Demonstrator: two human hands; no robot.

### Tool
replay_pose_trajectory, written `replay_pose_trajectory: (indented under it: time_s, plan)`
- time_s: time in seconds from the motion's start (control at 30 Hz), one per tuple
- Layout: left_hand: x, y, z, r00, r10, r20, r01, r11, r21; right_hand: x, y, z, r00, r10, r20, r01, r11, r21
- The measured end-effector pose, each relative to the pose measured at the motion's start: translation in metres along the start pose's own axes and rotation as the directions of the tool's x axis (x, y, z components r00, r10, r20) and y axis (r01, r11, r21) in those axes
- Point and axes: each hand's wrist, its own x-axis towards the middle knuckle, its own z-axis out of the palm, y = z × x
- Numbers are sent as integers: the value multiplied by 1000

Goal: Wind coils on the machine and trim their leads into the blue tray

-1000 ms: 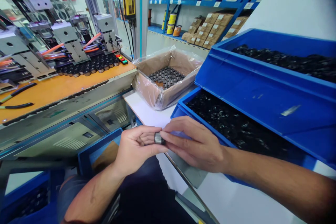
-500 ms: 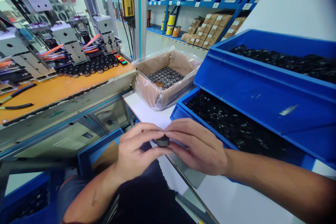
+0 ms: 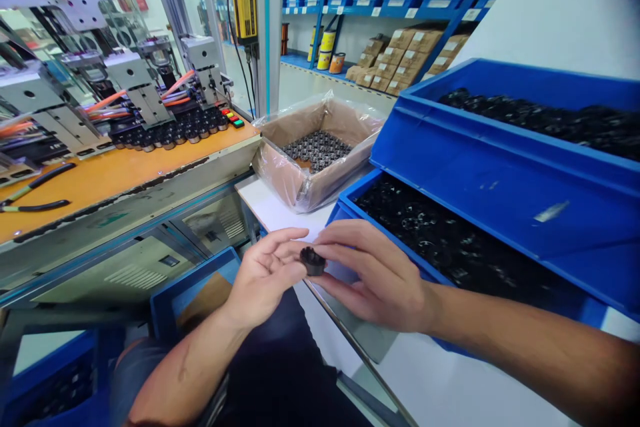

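Observation:
My left hand (image 3: 263, 273) and my right hand (image 3: 377, 273) meet in front of me above my lap. Between their fingertips sits a small black round toothed part (image 3: 313, 260). The thumb and fingers of both hands pinch it from either side. Just to the right lies a blue bin (image 3: 350, 203) filled with several similar black parts. A plastic-lined cardboard box (image 3: 280, 170) with several dark metal pieces stands beyond my hands.
A second blue bin (image 3: 500, 167) of black parts is stacked above the first at right. An orange-topped machine bench (image 3: 100, 177) with fixtures, a row of parts and pliers (image 3: 35, 193) is at left. Another blue bin (image 3: 195, 283) sits low by my knees. Shelving stands behind.
The part has been turned between my fingers: a second ago its silvery side showed, now its black toothed face points up. My left fingers have spread a little.

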Motion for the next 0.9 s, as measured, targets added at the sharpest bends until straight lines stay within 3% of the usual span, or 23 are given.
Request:
replay_pose_trajectory:
  time_s: [0.1, 0.2, 0.27, 0.33, 0.4, 0.5, 0.63, 0.83, 0.9]
  plan:
    - [0, -1, -5, 993, -79, 88, 87, 992, -88, 0, 1, -1, 999, 43, 23, -45, 996, 72]
    - [-2, 1, -12, 995, 46, 90, -62, 981, 184, 0, 2, -2, 998, 48, 35, -51, 997, 66]
    - [-2, 5, -16, 966, 231, 119, -260, 845, 468, -1, 3, -2, 998, 59, 38, -60, 997, 47]
    - [-1, 10, -18, 908, 366, 205, -405, 638, 655, -1, 3, -1, 997, 63, 43, -65, 997, 38]
    - [2, 15, -18, 860, 422, 286, -484, 499, 719, 0, 3, 0, 997, 62, 49, -63, 998, 29]
    - [5, 18, -16, 825, 457, 331, -528, 416, 741, 1, 2, 0, 998, 41, 55, -42, 999, 14]
    - [7, 14, -17, 814, 490, 311, -530, 409, 743, 1, 2, 0, 998, 8, 65, -7, 1000, -23]
    - [1, 2, -15, 867, 454, 206, -443, 514, 734, 1, 6, 2, 998, 8, 63, -5, 999, -34]
    - [-1, 3, -17, 873, 453, 179, -418, 509, 752, 1, 7, 3, 997, -9, 73, 12, 999, -50]
